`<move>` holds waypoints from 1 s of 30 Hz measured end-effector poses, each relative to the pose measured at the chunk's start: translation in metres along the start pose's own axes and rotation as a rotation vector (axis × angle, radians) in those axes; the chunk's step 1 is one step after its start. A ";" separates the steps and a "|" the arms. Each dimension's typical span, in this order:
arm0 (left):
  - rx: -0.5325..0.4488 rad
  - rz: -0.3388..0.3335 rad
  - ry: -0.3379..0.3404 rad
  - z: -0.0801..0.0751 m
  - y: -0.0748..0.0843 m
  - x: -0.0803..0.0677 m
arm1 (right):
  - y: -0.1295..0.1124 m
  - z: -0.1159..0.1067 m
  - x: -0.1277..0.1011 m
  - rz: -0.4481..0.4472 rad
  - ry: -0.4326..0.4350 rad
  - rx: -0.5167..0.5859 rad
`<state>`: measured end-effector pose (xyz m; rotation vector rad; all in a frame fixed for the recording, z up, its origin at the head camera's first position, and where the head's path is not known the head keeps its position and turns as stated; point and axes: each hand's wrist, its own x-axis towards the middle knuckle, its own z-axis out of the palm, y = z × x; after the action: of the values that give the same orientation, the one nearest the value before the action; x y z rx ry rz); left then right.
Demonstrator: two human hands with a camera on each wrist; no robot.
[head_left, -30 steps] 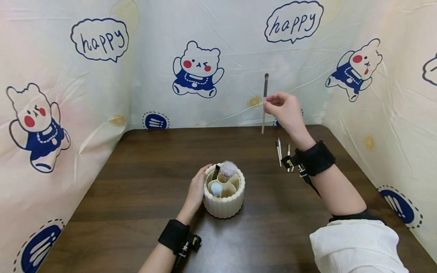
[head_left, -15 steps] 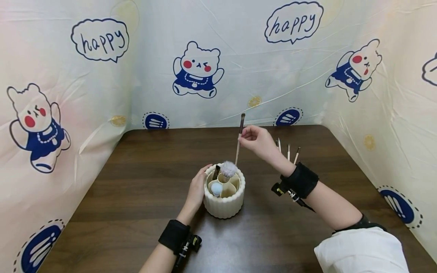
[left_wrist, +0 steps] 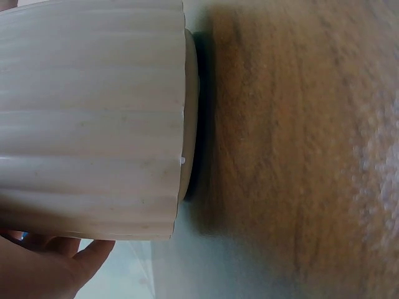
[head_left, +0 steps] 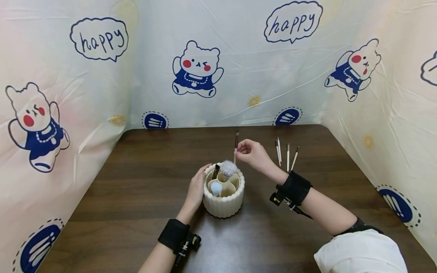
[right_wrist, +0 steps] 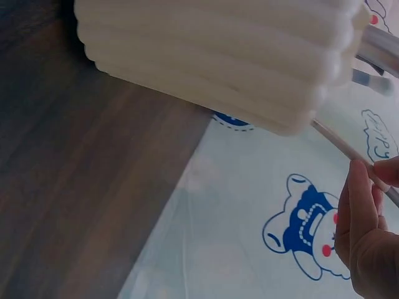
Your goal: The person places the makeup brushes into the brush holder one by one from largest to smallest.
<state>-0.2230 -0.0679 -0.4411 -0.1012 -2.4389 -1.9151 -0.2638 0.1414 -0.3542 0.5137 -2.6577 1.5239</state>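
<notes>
Done: a fluffy brush (head_left: pixel 228 168), a blue-white puff (head_left: pixel 216 187) and a dark brush (head_left: pixel 216 172) are already stood in the holder (head_left: pixel 223 204).
In hand: a thin brush (head_left: pixel 236 146) is pinched between thumb and fingertips of the right hand (head_left: pixel 252 153), upright, bristles up — its lower end is at the holder's far rim, and it cannot be told whether the tip is inside a compartment yet.
Left: four thin brushes (head_left: pixel 286 151) are seen lying on the table (head_left: pixel 136 197), right of the holder and well apart from it; by the look of it, about half of the work remains.
Left hand: the left hand (head_left: pixel 196 189) is laid against the holder's left wall, fingers curved round it — the holder is steadied. The same ribbed wall (left_wrist: pixel 93 118) is shown close up in the left wrist view.
Thin brush, look: a pale slim handle (right_wrist: pixel 340 146), a dark ferrule and a small brownish tip.
Holder, look: cream, round, ribbed outside, split inside into petal-shaped compartments; it is placed near the table's middle, towards the near edge.
Surround: a cartoon-bear curtain (head_left: pixel 239 57) is hung round the table.
</notes>
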 end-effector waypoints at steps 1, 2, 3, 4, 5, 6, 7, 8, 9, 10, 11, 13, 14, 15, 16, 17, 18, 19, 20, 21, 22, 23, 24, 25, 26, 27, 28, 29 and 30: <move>0.003 0.000 0.000 0.000 0.000 0.000 | 0.002 0.001 0.000 -0.001 -0.008 -0.007; 0.010 0.003 -0.002 0.000 -0.001 0.000 | 0.003 0.002 -0.001 0.001 -0.017 -0.009; 0.013 0.004 -0.002 0.000 -0.001 0.000 | 0.004 0.004 -0.002 0.004 -0.027 -0.007; 0.015 0.003 -0.002 0.000 -0.001 0.000 | 0.005 0.006 -0.002 0.007 -0.038 -0.003; 0.018 0.004 0.000 0.000 -0.001 0.000 | 0.007 0.007 -0.002 0.002 -0.047 -0.005; 0.018 0.005 0.002 0.000 -0.001 0.000 | 0.008 0.009 -0.003 -0.002 -0.056 -0.005; 0.019 0.007 0.003 0.000 -0.001 0.000 | 0.009 0.010 -0.003 -0.004 -0.062 -0.008; 0.020 0.008 0.005 0.000 -0.001 0.000 | 0.009 0.012 -0.004 -0.005 -0.068 -0.011; 0.017 0.005 0.006 0.000 -0.001 -0.001 | 0.009 0.013 -0.004 -0.009 -0.073 -0.017; 0.016 0.005 0.007 0.000 -0.001 -0.001 | 0.010 0.014 -0.004 -0.013 -0.078 -0.025; 0.015 0.006 0.008 0.000 -0.001 -0.001 | 0.010 0.015 -0.004 -0.017 -0.083 -0.037; 0.015 0.007 0.008 0.000 0.000 -0.001 | 0.010 0.017 -0.004 -0.023 -0.094 -0.060; 0.015 0.007 0.009 0.000 0.000 -0.001 | 0.011 0.017 -0.004 -0.028 -0.099 -0.072; 0.015 0.006 0.008 0.000 0.000 -0.001 | 0.011 0.018 -0.004 -0.030 -0.105 -0.086; 0.015 0.005 0.007 0.000 0.000 0.000 | 0.011 0.018 -0.003 -0.031 -0.113 -0.102; 0.014 0.004 0.006 0.000 0.001 0.000 | 0.011 0.018 -0.003 -0.033 -0.122 -0.117; 0.013 0.005 0.004 0.000 0.001 0.000 | 0.010 0.018 -0.003 -0.040 -0.131 -0.137; 0.014 0.005 0.003 0.000 0.001 0.000 | 0.010 0.018 -0.002 -0.043 -0.141 -0.157; 0.014 0.004 0.002 0.000 0.001 0.000 | 0.009 0.019 -0.002 -0.048 -0.151 -0.175; 0.011 0.005 0.000 0.000 0.001 0.000 | 0.009 0.019 -0.002 -0.053 -0.159 -0.197; 0.008 0.006 0.000 0.000 0.001 0.000 | 0.008 0.019 -0.001 -0.062 -0.165 -0.217; 0.005 0.006 0.000 0.000 0.001 0.000 | 0.007 0.019 -0.001 -0.070 -0.171 -0.238; 0.003 0.005 0.001 0.000 0.001 0.000 | 0.006 0.019 -0.001 -0.077 -0.176 -0.255; -0.002 0.003 0.002 0.000 0.002 0.000 | 0.005 0.020 0.000 -0.079 -0.182 -0.269; -0.009 0.001 0.002 0.000 0.002 0.000 | 0.005 0.020 0.000 -0.082 -0.188 -0.286; -0.015 -0.001 0.001 0.000 0.002 0.000 | 0.004 0.020 0.000 -0.085 -0.193 -0.303; -0.017 -0.002 0.000 0.000 0.001 0.000 | 0.003 0.020 0.001 -0.087 -0.200 -0.316; -0.021 -0.003 -0.001 0.000 0.001 0.000 | 0.002 0.021 0.001 -0.090 -0.208 -0.333; -0.022 -0.007 -0.005 0.000 0.001 0.000 | 0.001 0.021 0.001 -0.095 -0.215 -0.349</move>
<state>-0.2229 -0.0679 -0.4402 -0.0990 -2.4249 -1.9476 -0.2622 0.1240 -0.3656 0.8006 -2.9175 0.9983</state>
